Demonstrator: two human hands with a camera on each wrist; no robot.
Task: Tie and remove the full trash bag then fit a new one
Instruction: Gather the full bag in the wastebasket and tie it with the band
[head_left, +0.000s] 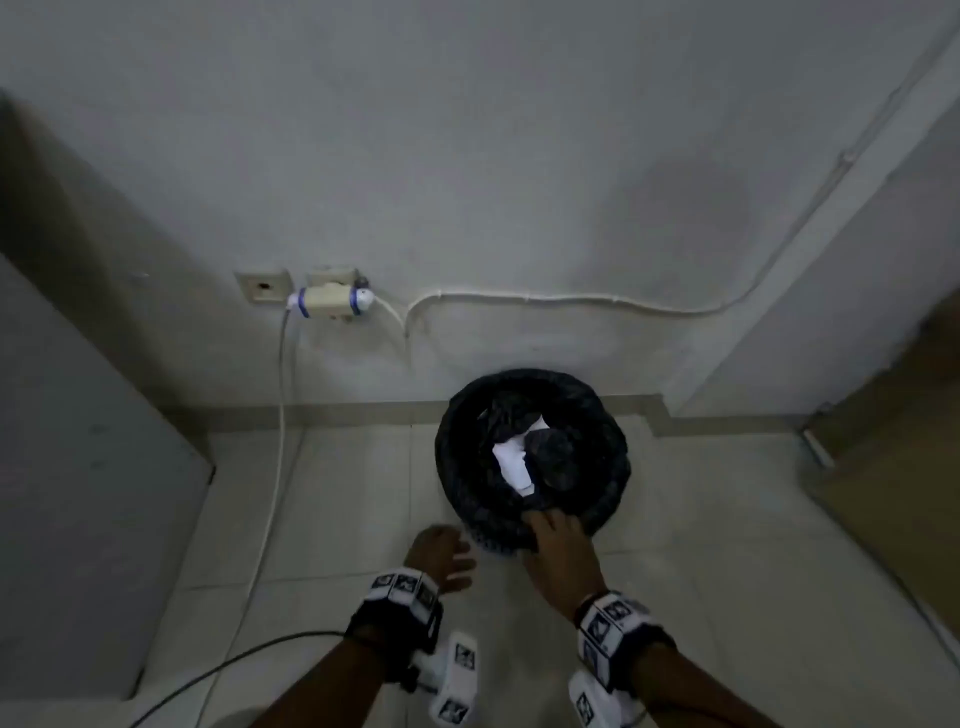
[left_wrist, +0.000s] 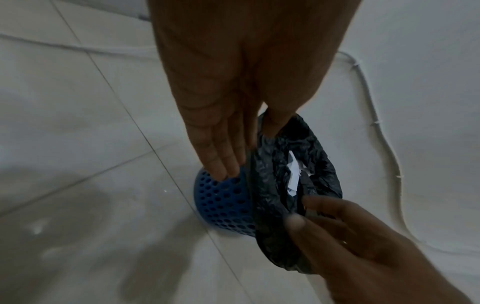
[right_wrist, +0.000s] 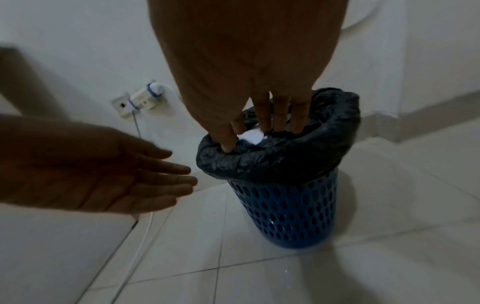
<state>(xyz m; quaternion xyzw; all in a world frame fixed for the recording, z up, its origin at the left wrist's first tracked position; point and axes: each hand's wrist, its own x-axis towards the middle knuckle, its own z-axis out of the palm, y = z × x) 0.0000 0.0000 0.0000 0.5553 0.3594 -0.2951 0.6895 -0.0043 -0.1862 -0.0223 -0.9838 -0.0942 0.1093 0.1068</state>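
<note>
Black plastic: the trash bag (right_wrist: 278, 158) lines a blue perforated bin (right_wrist: 285, 207), its top rolled down over the rim in a thick collar; white paper (head_left: 511, 460) and dark crumpled waste show inside.
Place of bag: still seated in the bin, which stands upright on the floor, close to the wall.
Right hand (head_left: 558, 540): at the near edge of the collar, fingers (right_wrist: 281, 115) dipping into the mouth, thumb pressed on the rolled plastic; it appears to pinch that edge.
Left hand (head_left: 441, 558): just beside the bin on the left, fingers straight and slightly spread, holding nothing, tips near the collar; whether they touch it I cannot tell.
Relation that counts: the collar lies straight ahead of both hands and a little below; the bin's long axis runs vertical, so the plastic must peel upward off the rim. The right hand is nearer and already on it.
Step judged: opening stage, gathering the rim before tying.
Surface: pale glossy floor tiles (right_wrist: 259, 277) with thin dark joints.
Room: dim, white painted wall (head_left: 467, 156), a taped wall socket (head_left: 332, 301) with white cables (head_left: 571, 300) trailing, a grey cabinet side (head_left: 78, 467) at left.
</note>
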